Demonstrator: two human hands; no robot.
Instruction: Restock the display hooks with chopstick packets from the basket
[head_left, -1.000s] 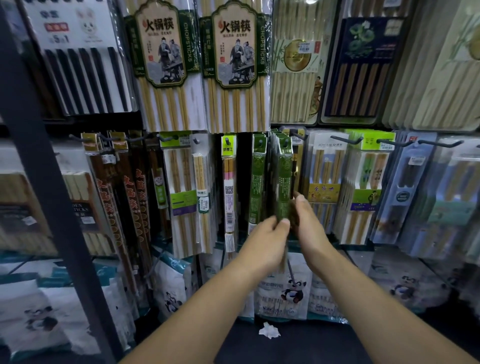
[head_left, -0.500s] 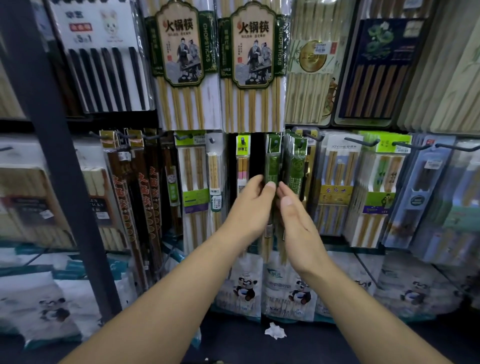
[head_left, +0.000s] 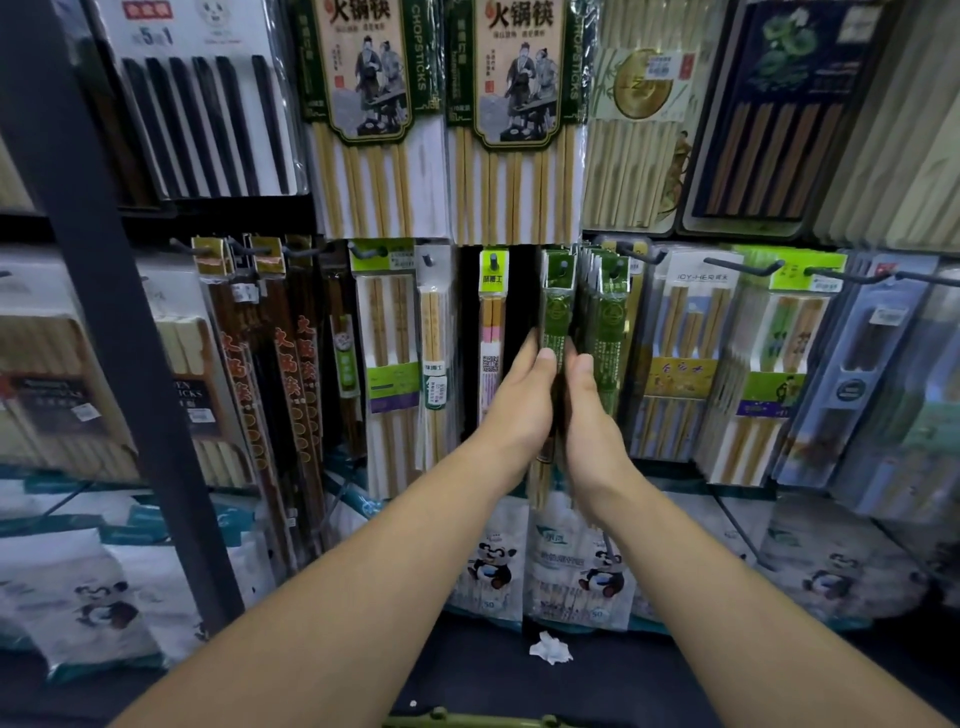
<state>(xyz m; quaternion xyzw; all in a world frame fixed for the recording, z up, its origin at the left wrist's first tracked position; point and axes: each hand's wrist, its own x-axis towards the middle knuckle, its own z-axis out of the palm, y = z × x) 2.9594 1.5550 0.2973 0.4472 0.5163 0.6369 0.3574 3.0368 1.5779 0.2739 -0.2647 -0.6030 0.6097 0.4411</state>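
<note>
- My left hand and right hand are raised side by side in front of the middle row. Both grip the lower half of one green packet. Each thumb lies on its front, and the fingers run up its sides and behind it, mostly hidden.
- The packet stands upright with its long axis vertical, straight ahead of me. Most of it is above my hands, and the bamboo tips poke out below my wrists.
- Its header is level with the tip of a hook, well above where I grip. I cannot tell whether the hole is already over the tip.
- I think the next move turns on this: the hook points out toward me, so the header has to travel away from me along it, with the packet kept upright.
- Both hands are equally near. The left is on the open side, and the right is just beside the bunch of matching packets on the next hook.
- As I judge it, gripping so low leaves the top free to swing.
- A green rim at the bottom edge may be the basket, but too little shows to say.
</note>
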